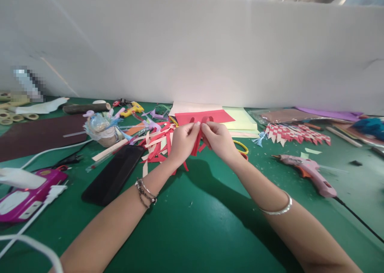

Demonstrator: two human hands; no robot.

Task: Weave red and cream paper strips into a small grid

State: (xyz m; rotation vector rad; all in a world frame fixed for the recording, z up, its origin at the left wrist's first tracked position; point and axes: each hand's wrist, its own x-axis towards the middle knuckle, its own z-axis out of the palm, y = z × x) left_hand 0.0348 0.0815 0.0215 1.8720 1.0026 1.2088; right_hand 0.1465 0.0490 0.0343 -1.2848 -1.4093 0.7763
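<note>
Narrow red paper strips [196, 144], curled at their tops, hang between both hands' pinched fingers [195, 129].

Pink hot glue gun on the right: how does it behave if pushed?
The pink hot glue gun probably slides rather than rolls, lying on its side. Its black cord, trailing from the handle end, likely tugs or swings it. The thin translucent glue stick poking out may snag.

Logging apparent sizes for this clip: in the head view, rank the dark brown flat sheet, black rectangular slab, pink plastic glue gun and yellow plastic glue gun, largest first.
1. Dark brown sheet
2. Black slab
3. Pink glue gun
4. Yellow glue gun
</note>
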